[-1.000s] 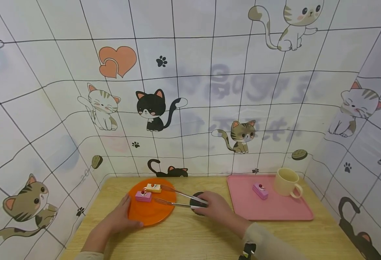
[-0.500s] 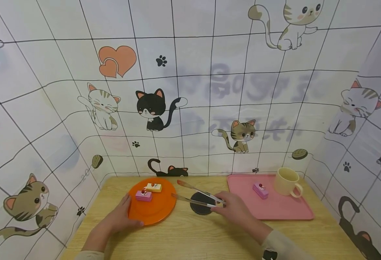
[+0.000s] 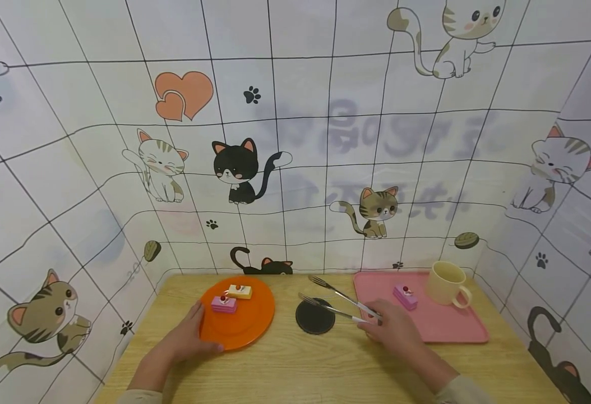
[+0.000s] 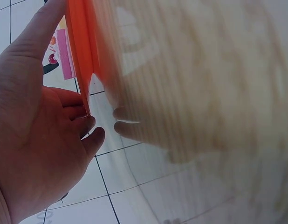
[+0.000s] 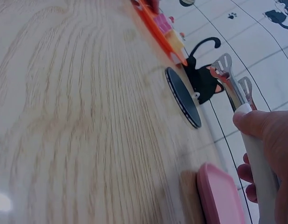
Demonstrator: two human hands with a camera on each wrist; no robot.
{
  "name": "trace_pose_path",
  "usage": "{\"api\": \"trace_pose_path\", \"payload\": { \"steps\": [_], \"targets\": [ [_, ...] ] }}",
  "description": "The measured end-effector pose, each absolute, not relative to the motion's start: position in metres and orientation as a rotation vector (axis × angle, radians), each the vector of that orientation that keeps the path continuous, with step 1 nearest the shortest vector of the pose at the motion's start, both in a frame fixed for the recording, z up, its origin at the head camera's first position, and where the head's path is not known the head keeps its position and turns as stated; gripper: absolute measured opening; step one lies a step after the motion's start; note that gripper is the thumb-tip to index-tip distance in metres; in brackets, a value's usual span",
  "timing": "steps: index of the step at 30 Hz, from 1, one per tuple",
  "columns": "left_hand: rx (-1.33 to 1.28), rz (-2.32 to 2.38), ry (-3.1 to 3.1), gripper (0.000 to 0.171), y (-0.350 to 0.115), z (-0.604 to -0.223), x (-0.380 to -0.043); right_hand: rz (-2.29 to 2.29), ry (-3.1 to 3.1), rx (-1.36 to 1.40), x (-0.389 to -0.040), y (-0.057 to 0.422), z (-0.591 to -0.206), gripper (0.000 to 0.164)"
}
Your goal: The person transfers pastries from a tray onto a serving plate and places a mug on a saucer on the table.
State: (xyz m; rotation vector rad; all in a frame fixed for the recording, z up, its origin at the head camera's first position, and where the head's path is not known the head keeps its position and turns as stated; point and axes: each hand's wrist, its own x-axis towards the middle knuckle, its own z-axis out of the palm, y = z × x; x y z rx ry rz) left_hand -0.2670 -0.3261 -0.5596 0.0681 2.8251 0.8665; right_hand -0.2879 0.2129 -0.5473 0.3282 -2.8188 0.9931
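Orange plate (image 3: pixel 252 322) touches left hand (image 3: pixel 189 335) — right hand (image 3: pixel 395 329) grips tongs (image 3: pixel 356 303).

The pale wooden table (image 3: pixel 285 370) carries an orange plate (image 3: pixel 245 328), a round black coaster (image 3: pixel 314 322) and a pink tray (image 3: pixel 452 325).
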Motion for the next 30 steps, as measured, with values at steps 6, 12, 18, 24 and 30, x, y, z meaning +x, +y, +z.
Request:
{"api": "trace_pose_path", "payload": {
  "steps": [6, 12, 18, 24, 30],
  "targets": [
    [0.086, 0.869, 2.832, 0.144, -0.328, -0.562, -0.267, 0.955, -2.813, 0.272, -0.282, 0.236, -0.550, 0.044],
    [0.087, 0.886, 2.828, 0.143, -0.327, -0.562, -0.266, 0.898, -2.808, 0.256, -0.273, 0.257, -0.548, 0.049],
    [0.093, 0.911, 2.819, 0.142, -0.324, -0.559, -0.265, 0.846, -2.800, 0.194, -0.265, 0.276, -0.544, 0.055],
    [0.081, 0.918, 2.817, 0.143, -0.326, -0.558, -0.265, 0.850, -2.810, 0.139, -0.263, 0.291, -0.543, 0.037],
    [0.063, 0.909, 2.813, 0.143, -0.325, -0.559, -0.266, 0.825, -2.832, 0.061, -0.261, 0.306, -0.547, 0.049]
  ]
}}
